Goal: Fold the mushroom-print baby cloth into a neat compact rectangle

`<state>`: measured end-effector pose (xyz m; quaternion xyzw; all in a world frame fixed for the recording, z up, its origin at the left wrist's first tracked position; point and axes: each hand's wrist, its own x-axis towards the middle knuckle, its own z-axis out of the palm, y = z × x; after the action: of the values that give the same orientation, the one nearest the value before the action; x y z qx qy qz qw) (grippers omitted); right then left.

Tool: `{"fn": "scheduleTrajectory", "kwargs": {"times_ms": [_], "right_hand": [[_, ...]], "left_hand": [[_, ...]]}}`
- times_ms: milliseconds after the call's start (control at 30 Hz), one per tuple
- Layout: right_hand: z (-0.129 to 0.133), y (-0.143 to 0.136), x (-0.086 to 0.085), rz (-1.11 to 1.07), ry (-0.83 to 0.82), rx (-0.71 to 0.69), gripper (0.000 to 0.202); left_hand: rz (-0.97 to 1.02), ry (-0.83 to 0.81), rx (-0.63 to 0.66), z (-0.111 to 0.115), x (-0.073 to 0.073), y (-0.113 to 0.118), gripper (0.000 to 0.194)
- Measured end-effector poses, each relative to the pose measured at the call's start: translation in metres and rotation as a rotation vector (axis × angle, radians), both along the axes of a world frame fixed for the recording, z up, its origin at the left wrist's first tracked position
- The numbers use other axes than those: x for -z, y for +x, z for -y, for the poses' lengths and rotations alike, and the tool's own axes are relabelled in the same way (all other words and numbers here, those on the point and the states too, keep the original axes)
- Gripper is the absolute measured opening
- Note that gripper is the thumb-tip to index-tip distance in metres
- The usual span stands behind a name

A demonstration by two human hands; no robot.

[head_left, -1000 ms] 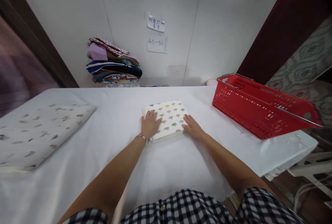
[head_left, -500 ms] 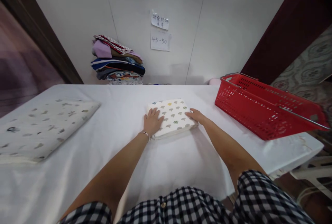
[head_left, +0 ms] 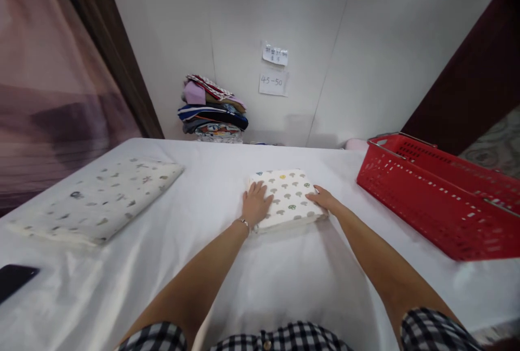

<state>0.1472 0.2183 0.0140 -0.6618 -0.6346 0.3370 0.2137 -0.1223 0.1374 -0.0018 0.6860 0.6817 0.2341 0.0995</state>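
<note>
A folded white cloth [head_left: 286,194] printed with grey mushrooms and a few yellow, green and blue motifs lies on the white-covered table. My left hand [head_left: 255,203] rests palm down on its left side, fingers spread over the top; a bracelet circles that wrist. At the right edge, my right hand [head_left: 325,199] holds the cloth with the thumb on top and the fingers along the side; the lower fingers are partly hidden. Farther left lies a larger folded white cloth [head_left: 117,199] with leaf-like prints, touched by neither hand.
A red plastic basket [head_left: 422,199] with metal handles stands on the right of the table [head_left: 211,188]. Behind the far edge rises a stack of folded fabrics [head_left: 213,110]. A dark phone-like object [head_left: 16,280] lies at the near left. Paper signs [head_left: 274,81] hang on the wall.
The view has swung left and slightly up, so everything appears shifted right and lower, and the dark object has come into sight. Both hands stay in the same places on the mushroom-print cloth.
</note>
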Motion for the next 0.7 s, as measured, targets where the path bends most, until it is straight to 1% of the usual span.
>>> {"fn": "scheduleTrajectory", "kwargs": {"times_ms": [167, 367, 433, 533, 700], "right_hand": [[-0.021, -0.015, -0.011, 0.004, -0.04, 0.045, 0.076], [-0.055, -0.041, -0.015, 0.029, -0.036, 0.081, 0.079], [-0.064, -0.047, -0.014, 0.055, -0.02, 0.092, 0.08], [-0.074, -0.055, -0.012, 0.101, 0.022, 0.087, 0.075], [-0.074, -0.063, -0.003, 0.186, 0.08, 0.063, 0.067]], "left_hand": [[0.035, 0.04, -0.002, 0.004, -0.002, 0.0, 0.042], [0.076, 0.031, -0.007, 0.004, -0.001, 0.001, 0.039], [0.086, 0.029, -0.009, 0.004, -0.001, 0.001, 0.039], [0.1, 0.026, -0.005, 0.005, -0.001, 0.001, 0.04], [0.182, 0.054, 0.012, 0.003, 0.001, -0.001, 0.038]]}}
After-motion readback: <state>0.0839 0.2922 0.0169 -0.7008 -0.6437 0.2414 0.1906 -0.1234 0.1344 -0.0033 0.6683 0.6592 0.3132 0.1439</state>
